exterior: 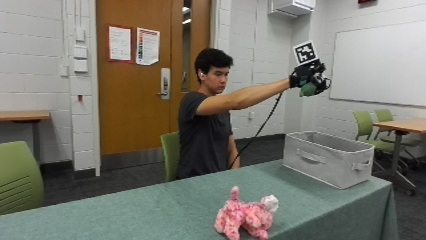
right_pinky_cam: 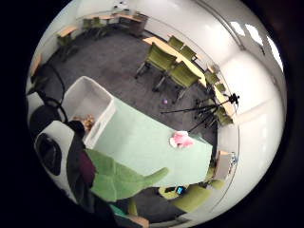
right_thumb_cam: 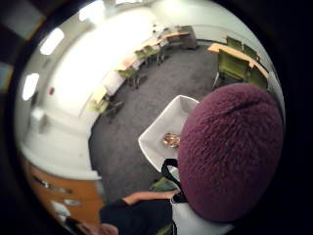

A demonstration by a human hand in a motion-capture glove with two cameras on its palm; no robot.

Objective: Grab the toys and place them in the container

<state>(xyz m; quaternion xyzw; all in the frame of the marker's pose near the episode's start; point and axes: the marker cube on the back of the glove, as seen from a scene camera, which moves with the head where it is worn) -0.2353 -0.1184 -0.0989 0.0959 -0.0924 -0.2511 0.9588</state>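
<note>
the right hand (exterior: 307,79) is raised high above the grey container (exterior: 331,159), fingers curled round a green toy (exterior: 308,90). it should lower over the opening before releasing; the pink toy (exterior: 245,218) waits on the tabletop (exterior: 133,212).

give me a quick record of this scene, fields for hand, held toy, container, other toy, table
hand: gloved right hand, raised high above the container, arm stretched out
held toy: green and purple plush toy, gripped in the hand
container: grey fabric bin, at the table's end, one brownish toy already inside
other toy: pink plush animal, on the table, apart from the bin
table: green cloth-covered table
</note>
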